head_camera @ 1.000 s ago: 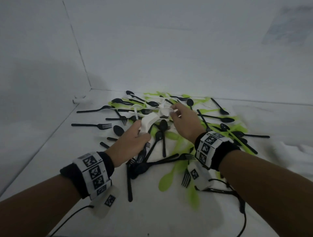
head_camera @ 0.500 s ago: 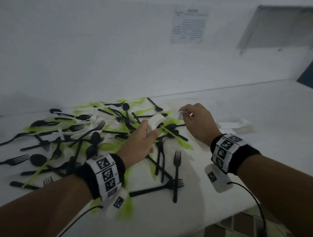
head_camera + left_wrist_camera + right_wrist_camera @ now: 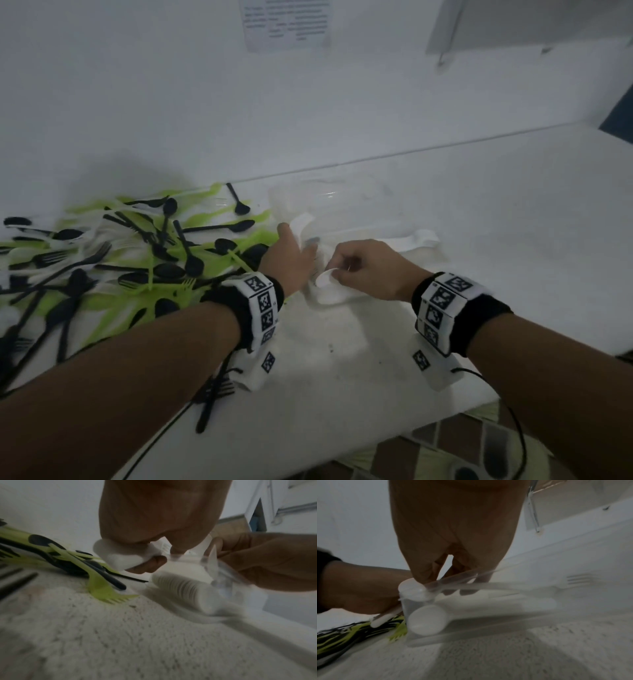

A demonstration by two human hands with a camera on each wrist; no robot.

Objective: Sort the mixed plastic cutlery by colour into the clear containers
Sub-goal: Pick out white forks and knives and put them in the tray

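Note:
A mixed pile of black, green and white cutlery (image 3: 144, 260) covers the left of the white table. Just right of the pile, my left hand (image 3: 291, 255) grips a bunch of white cutlery (image 3: 299, 222), seen also in the left wrist view as white cutlery (image 3: 120, 557). My right hand (image 3: 363, 270) pinches a white spoon (image 3: 323, 278) at the near end of a clear container (image 3: 387, 245). In the right wrist view the white spoon (image 3: 412, 588) sits at the rim of the clear container (image 3: 471, 632), which holds another white spoon (image 3: 426, 619) and a white fork (image 3: 576, 581).
A second clear container (image 3: 308, 202) stands behind the hands near the wall. A black fork (image 3: 214, 394) lies under my left wrist. The table's front edge (image 3: 376, 448) runs close below my right forearm, with patterned floor beyond. Bare table (image 3: 513, 212) stretches to the right.
Both hands left the pile and moved right to the clear container, carrying white cutlery. The head view swung right with them.

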